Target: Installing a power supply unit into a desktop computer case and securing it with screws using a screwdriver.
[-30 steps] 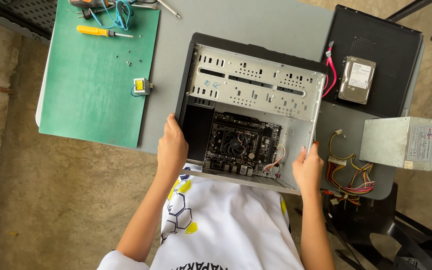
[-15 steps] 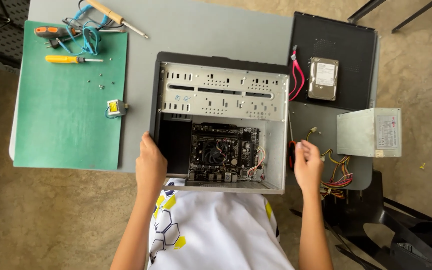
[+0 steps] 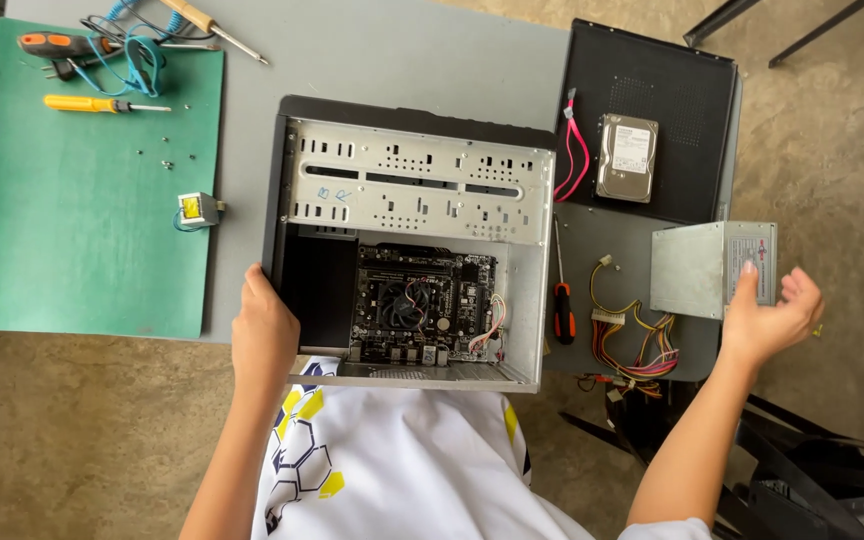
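The left hand (image 3: 264,335) grips the near-left corner of the open computer case (image 3: 417,170), motherboard (image 3: 422,305) just right of it. The right hand (image 3: 767,320), fingers spread, touches the grey power supply (image 3: 702,270); closing around its housing seems next.

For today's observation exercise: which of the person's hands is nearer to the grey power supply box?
Right. The right hand reaches the power supply box, fingertips at its near right edge. The left hand grips the open computer case at its left side, far across the table.
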